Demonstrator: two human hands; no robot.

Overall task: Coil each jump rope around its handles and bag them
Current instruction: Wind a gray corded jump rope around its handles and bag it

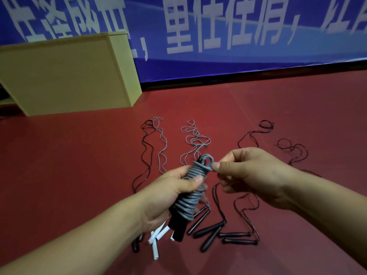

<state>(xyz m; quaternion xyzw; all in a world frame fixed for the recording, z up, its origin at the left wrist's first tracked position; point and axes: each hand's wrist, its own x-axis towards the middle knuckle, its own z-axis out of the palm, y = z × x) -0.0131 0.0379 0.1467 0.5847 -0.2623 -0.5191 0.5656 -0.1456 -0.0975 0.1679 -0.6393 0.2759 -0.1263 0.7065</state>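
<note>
A dark red sports floor (278, 108) runs back to a blue banner with large white characters (218, 26) along the wall, and a pale yellow wooden box (65, 74) stands at ten o'clock. At the centre of the view, held above the floor, is a grey jump rope coiled tightly around a pair of black handles (191, 192), the bundle tilted with its top toward one o'clock. The left hand (168, 197) grips the bundle around its middle, thumb pressed across the coils. The right hand (246, 173), at three o'clock of the bundle's top, pinches the grey end loop (208, 161) between thumb and forefinger. On the floor beneath and beyond lie uncoiled ropes: thin grey cords (195, 139) at twelve o'clock, thin black cords (294, 149) at two o'clock. Loose black handles (210, 233) lie at five o'clock, and white tube handles (156, 241) at seven o'clock, partly hidden by the left wrist.
</note>
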